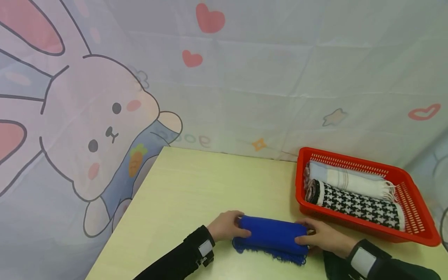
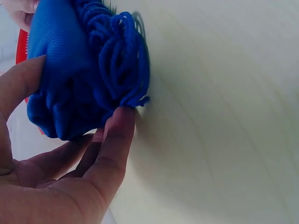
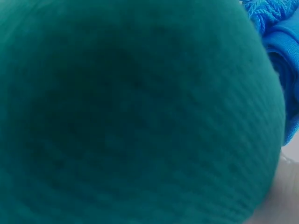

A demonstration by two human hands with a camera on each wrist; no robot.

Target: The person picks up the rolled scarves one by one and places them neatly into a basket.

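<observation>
A blue fringed scarf [image 1: 269, 235], rolled into a bundle, lies crosswise near the front of the table, its fringe toward the person. My left hand [image 1: 227, 226] grips the left end, with the thumb on one side and the fingers on the other. In the left wrist view that hand [image 2: 70, 172] is curved around the bundle beside its looped fringe [image 2: 119, 60]. The right end is held by my right hand [image 1: 323, 235], thumb over the front. A dark green knitted cloth [image 3: 140, 116] fills most of the right wrist view and hides most of that hand.
A red plastic basket [image 1: 414, 202] stands at the right of the pale table [image 1: 210, 182]. Inside lie a rolled black-and-white houndstooth scarf [image 1: 360, 204] and a pale blue and white fringed scarf [image 1: 350, 179]. A printed curtain [image 1: 252, 89] hangs behind.
</observation>
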